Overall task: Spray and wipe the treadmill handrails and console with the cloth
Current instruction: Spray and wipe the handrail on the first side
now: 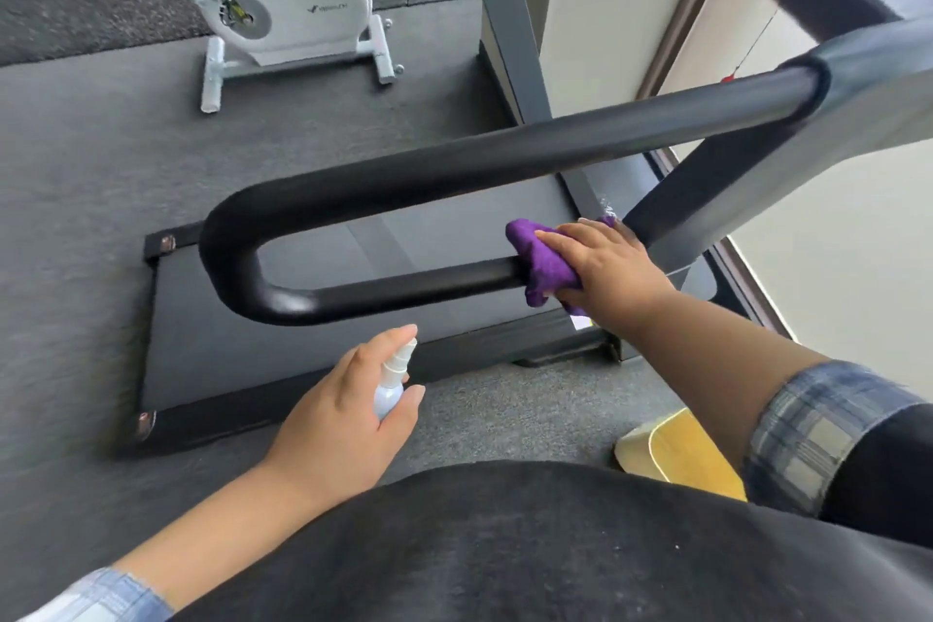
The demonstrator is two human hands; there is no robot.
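Soft, light purple cloth (545,263) bunched under the right hand (606,268) around the stiff, smooth lower handrail (404,288), at 3 o'clock from its bend; small, light, probably slippery spray bottle (394,381) best held round the body, as gripped by the left hand (343,414).

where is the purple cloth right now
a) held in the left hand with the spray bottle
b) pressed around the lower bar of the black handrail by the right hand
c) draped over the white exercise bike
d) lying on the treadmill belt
b: the right hand presses the purple cloth around the handrail's lower bar, while the left hand holds only the spray bottle.
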